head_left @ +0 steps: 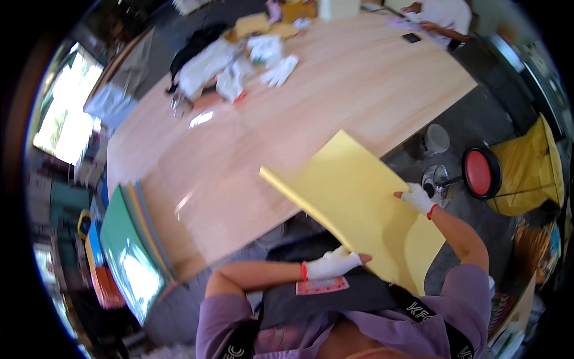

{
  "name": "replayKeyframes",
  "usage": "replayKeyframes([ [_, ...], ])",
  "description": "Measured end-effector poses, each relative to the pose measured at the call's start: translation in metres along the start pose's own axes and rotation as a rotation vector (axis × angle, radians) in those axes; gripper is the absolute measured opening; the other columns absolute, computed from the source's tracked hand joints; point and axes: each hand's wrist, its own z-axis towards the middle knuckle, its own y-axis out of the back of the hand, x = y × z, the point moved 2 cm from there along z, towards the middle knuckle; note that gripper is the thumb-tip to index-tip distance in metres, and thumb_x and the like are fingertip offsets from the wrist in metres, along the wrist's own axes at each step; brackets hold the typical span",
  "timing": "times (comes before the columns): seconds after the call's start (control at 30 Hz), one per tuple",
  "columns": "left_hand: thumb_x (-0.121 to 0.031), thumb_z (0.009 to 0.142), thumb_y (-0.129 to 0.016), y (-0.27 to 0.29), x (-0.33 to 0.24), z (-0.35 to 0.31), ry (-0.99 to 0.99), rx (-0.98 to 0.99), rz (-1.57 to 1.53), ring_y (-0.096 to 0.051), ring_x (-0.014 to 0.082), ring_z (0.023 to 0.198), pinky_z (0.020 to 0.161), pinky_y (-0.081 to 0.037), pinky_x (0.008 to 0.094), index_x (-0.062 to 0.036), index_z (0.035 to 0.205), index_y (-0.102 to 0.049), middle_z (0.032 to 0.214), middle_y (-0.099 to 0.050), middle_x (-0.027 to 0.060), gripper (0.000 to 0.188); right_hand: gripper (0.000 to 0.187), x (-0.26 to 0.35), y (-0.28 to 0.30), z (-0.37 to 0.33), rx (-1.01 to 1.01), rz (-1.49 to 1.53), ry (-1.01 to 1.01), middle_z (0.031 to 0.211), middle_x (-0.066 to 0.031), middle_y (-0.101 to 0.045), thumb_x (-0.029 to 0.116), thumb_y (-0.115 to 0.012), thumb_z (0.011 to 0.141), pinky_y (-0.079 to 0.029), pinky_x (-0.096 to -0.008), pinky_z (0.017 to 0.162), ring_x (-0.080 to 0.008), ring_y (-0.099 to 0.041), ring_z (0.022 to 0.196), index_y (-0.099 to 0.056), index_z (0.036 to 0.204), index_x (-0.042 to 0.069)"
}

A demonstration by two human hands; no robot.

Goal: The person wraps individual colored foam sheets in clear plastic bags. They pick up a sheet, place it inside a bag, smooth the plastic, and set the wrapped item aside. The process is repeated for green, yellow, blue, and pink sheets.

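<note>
A large yellow sheet, curved and with a thick-looking left edge, slants across the table's near right edge toward my body. My left hand, in a white glove with bare fingertips, grips its near left edge close to my chest. On the right edge, my right hand, gloved the same way, holds the sheet with the thumb on top; its other fingers are mostly hidden. Several coloured sheets, a glossy green one outermost, overhang the table's left end. Clear plastic film seems to lie on the table, showing glare.
The wooden table spreads ahead of me. Gloves and plastic bags are heaped on its far left part. A person sits at the far right near a phone. A red-seated stool and yellow sack stand right.
</note>
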Motion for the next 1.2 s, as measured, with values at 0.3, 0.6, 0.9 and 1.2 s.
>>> replayKeyframes([
  [0.3, -0.048, 0.093, -0.067, 0.028, -0.034, -0.085, 0.109, 0.242, 0.105, -0.05, 0.0287, 0.138, 0.114, -0.038, 0.0376, -0.0035, 0.152, -0.042, 0.148, -0.053, 0.0196, 0.078, 0.041, -0.021, -0.089, -0.044, 0.092, 0.112, 0.219, 0.113, -0.0061, -0.073, 0.008, -0.072, 0.09, -0.051, -0.0263, 0.086, -0.0113, -0.067, 0.099, -0.064, 0.129, -0.001],
  [0.6, -0.032, 0.086, -0.07, 0.212, 0.1, -0.21, 0.361, -1.062, 1.222, -0.068, 0.03, 0.101, 0.077, -0.058, 0.0439, -0.014, 0.113, -0.067, 0.108, -0.068, 0.0135, 0.032, 0.037, 0.044, -0.106, -0.047, 0.223, -0.107, 0.331, 0.106, -0.0083, -0.075, 0.01, -0.074, 0.087, -0.052, -0.0273, 0.082, -0.0113, -0.068, 0.093, -0.066, 0.122, -0.002],
  [0.9, -0.021, 0.079, -0.068, 0.241, 0.123, -0.242, 0.236, -0.942, 1.364, -0.061, 0.0322, 0.114, 0.082, -0.056, 0.0483, -0.0159, 0.118, -0.06, 0.119, -0.061, 0.0094, 0.041, 0.081, 0.082, -0.152, -0.042, 0.206, -0.567, 0.396, 0.115, -0.0252, -0.072, 0.04, -0.084, 0.077, -0.053, -0.0335, 0.093, -0.0261, -0.072, 0.107, -0.056, 0.133, -0.013],
  [1.2, -0.031, 0.081, -0.072, 0.248, 0.139, -0.257, 0.009, -0.809, 1.41, -0.058, 0.0305, 0.119, 0.092, -0.055, 0.0463, -0.0197, 0.123, -0.065, 0.127, -0.06, 0.0061, 0.045, 0.072, 0.099, -0.198, -0.094, 0.136, -0.652, 0.42, 0.11, -0.0251, -0.073, 0.042, -0.082, 0.078, -0.053, -0.036, 0.093, -0.0309, -0.072, 0.104, -0.063, 0.126, -0.008],
])
